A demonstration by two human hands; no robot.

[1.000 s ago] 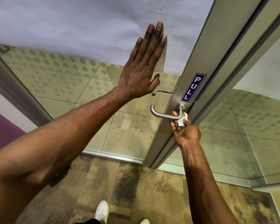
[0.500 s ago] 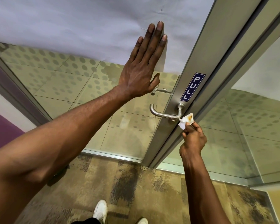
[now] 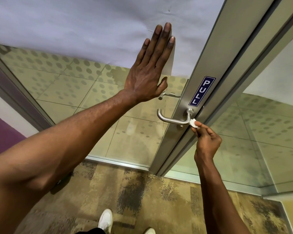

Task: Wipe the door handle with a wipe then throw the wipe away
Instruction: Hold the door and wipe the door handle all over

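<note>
Nearest to me are the person's white shoes (image 3: 105, 219) on the mottled carpet (image 3: 159, 200), toes toward the door. Above them the right hand (image 3: 206, 141) is raised with its fingers pinched together on a small white wipe (image 3: 193, 123), which touches the bend of the door handle (image 3: 173, 118) just below its round base. A second ago that hand was cupped under the same corner, then drew a little clear with the wipe showing a yellowish stain; now it has turned and pressed back in from the right. I take it the wiping is not finished, with the long bar of the lever maybe yet to be covered, and the throwing away still to come.

Further off, the left hand (image 3: 149, 71) lies flat and open on the glass door (image 3: 74, 85), fingers spread, holding nothing; it has not shifted, and seems to steady the door. The PULL sign (image 3: 202, 90) sits on the metal frame above the handle.

Most of the wipe is hidden in the fingers, so its stained side cannot be seen. No bin is in view.
</note>
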